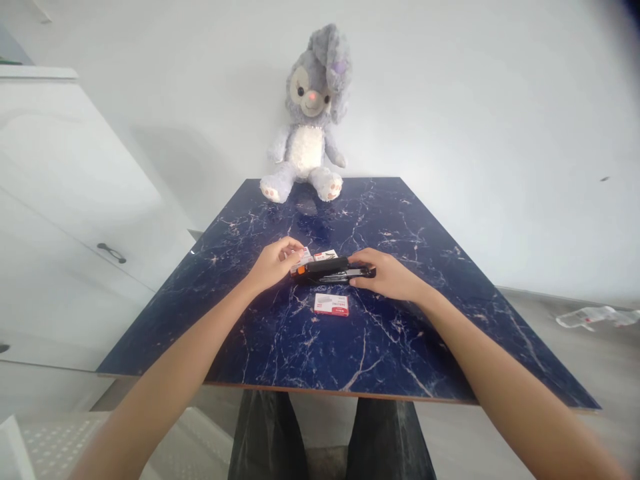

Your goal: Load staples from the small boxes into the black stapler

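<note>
A black stapler (326, 268) with an orange part at its left end lies crosswise near the middle of the blue table. My right hand (385, 272) grips its right end, thumb and fingers on either side of the metal. My left hand (274, 265) is closed at the stapler's left end, its fingertips on a small white-and-red staple box (306, 254); they partly cover it. Behind the stapler, a second small white box (327, 255) shows in part. Nearer to me, a white-and-red staple box (331, 305) lies flat, touched by neither hand.
The blue marble-patterned table (280, 353) ends just above my legs. A grey plush rabbit (307, 143) sits at its far edge against the white wall. On the left stands a white cabinet (60, 200); clear plastic packaging (597, 316) lies on the floor at right.
</note>
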Demonstrator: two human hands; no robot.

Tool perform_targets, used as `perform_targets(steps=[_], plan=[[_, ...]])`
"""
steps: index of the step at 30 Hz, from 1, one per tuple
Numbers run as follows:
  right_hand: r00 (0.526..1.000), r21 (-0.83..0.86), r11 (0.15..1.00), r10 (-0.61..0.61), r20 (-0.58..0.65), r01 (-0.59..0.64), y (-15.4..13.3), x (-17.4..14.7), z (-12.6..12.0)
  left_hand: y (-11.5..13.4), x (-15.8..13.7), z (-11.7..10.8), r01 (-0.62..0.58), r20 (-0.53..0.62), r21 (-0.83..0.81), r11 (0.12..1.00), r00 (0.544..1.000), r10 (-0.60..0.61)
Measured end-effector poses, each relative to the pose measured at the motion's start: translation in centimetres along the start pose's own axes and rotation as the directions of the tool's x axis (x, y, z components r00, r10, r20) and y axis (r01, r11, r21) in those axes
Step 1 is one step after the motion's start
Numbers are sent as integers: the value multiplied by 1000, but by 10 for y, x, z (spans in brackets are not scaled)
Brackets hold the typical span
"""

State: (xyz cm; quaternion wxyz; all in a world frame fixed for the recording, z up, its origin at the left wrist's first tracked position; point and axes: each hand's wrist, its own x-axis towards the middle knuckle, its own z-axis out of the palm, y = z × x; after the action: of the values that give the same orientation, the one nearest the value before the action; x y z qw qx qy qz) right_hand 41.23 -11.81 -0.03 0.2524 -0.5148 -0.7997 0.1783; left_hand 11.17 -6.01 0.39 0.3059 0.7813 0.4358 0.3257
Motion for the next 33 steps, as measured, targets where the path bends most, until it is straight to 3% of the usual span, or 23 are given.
perform_targets(steps=[2, 4, 6, 8, 16, 26, 33], plan=[[995, -18, 996, 81, -59, -83, 2, 0, -4, 2, -1, -5, -81, 44, 129, 988, 996, 76], [983, -101, 983, 145, -109, -156, 8, 0, -7, 5, -3, -9, -171, 182, 203, 964, 974, 134], [982, -210, 963, 143, -121, -167, 16, 0, -7, 5, -3, -10, -237, 316, 245, 940, 936, 153], [988, -265, 954, 118, -98, -140, 24, 0, -4, 5, -3, -10, -267, 375, 279, 923, 915, 151], [984, -145, 977, 140, -107, -155, 32, 2, 4, 11, -5, -5, -210, 337, 332, 920, 937, 93], [973, -17, 979, 198, -116, -201, 23, 2, 12, 10, -6, 1, -171, 318, 160, 972, 941, 113], [984, -26, 990, 132, -120, -136, 18, 2, 21, 14, -8, 11, -217, 312, 154, 964, 936, 161]])
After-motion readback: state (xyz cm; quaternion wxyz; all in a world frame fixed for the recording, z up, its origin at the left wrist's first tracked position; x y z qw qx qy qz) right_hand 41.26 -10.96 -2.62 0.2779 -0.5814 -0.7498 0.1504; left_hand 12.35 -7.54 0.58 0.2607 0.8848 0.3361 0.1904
